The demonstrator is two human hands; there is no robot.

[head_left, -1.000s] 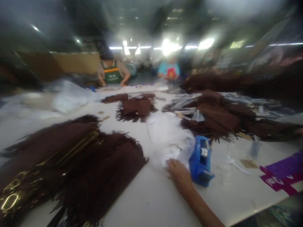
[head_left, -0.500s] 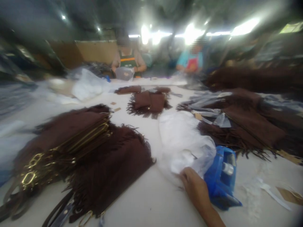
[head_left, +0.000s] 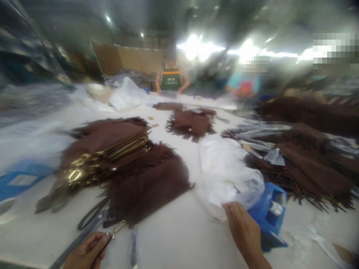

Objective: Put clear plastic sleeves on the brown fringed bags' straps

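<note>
A dark brown fringed bag (head_left: 151, 186) lies on the table in front of me. At its near corner my left hand (head_left: 86, 250) is closed round a dark strap end with a metal clasp (head_left: 110, 234), which meets the bag's gold ring (head_left: 120, 226). My right hand (head_left: 242, 226) has its fingers pinched at the near edge of a white plastic bag (head_left: 224, 175) with white contents; the fingertips are partly blurred. Beside that hand stands a blue plastic container (head_left: 270, 213) holding a small white item.
More brown bags with gold zips and hardware (head_left: 112, 145) are stacked at left. Others lie at centre back (head_left: 190, 121) and right (head_left: 311, 157). Clear plastic covers a blue item (head_left: 22, 179) at far left. Two people work across the white table (head_left: 179, 243), one in a green apron (head_left: 171, 80).
My left hand has come into view at the lower left and holds the strap clasp. The view has swung left. My right hand stays at the white plastic bag.
</note>
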